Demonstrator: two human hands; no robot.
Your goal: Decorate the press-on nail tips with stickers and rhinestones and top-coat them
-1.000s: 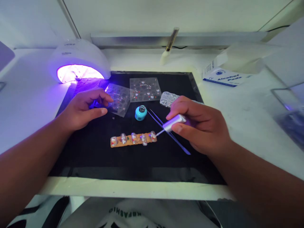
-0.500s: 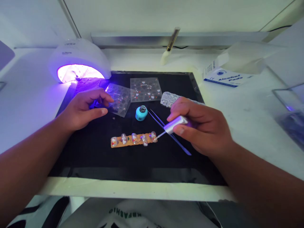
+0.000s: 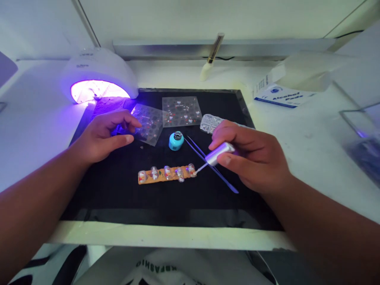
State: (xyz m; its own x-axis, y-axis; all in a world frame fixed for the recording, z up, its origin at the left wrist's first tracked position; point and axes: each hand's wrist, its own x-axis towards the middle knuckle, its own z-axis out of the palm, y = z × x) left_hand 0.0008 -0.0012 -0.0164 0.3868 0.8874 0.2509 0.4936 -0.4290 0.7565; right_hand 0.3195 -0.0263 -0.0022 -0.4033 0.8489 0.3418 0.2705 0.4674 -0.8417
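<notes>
My right hand (image 3: 249,158) grips the silver cap of a nail polish brush (image 3: 220,153). Its bristle tip is at the rightmost of several decorated false nails (image 3: 190,170). These nails sit in a row on a narrow tan strip (image 3: 160,178) on the black mat (image 3: 118,194). Behind the strip stands an uncapped turquoise polish bottle (image 3: 176,141). Fingers apart and holding nothing, my left hand (image 3: 111,132) hovers left of the bottle, near a clear sticker sheet (image 3: 148,124). Tweezers (image 3: 221,180) lie on the mat, partly behind the brush.
At back left, a white nail lamp (image 3: 101,71) glows purple. A second sticker sheet (image 3: 181,111) lies behind the bottle. The clear compartment case (image 3: 210,122) is partly hidden by my right hand. Farther back are a gold-and-white tube (image 3: 211,59) and an alcohol pads box (image 3: 285,93).
Almost nothing differs. The whole view has shifted very slightly, and the brush tip stays at the rightmost nail.
</notes>
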